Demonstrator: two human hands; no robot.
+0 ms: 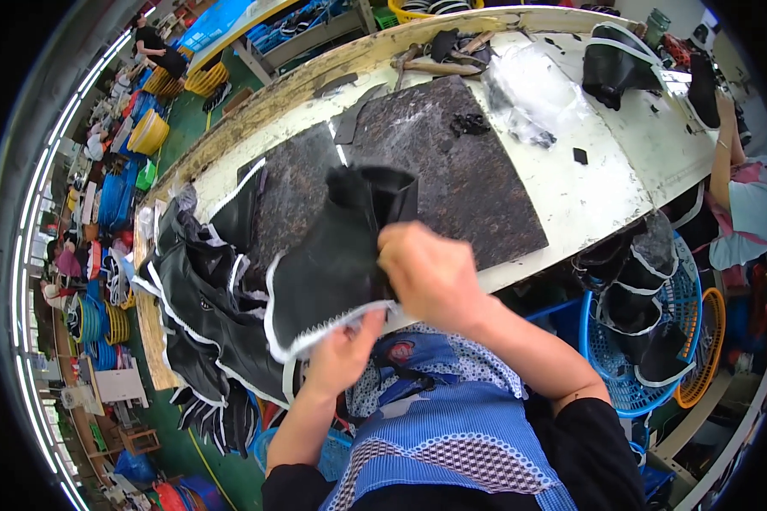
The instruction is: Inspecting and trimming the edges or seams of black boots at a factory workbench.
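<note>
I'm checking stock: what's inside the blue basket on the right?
The blue basket holds several heaped black pieces with white edging. They overlap and cover most of its bottom, so anything beneath them, and their full count, cannot be seen.

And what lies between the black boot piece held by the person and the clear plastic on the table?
In the head view, a dark board lies between the boot piece and the clear plastic, with a crumpled black scrap on it.

left forearm (296, 430) rises steeply; left hand (343, 358) sits lower, its thumb (371, 325) pointing upward. right elbow (584, 393) is bent; right forearm (528, 341) angles up-left; right hand (430, 272) is curled, motion-blurred.
</note>
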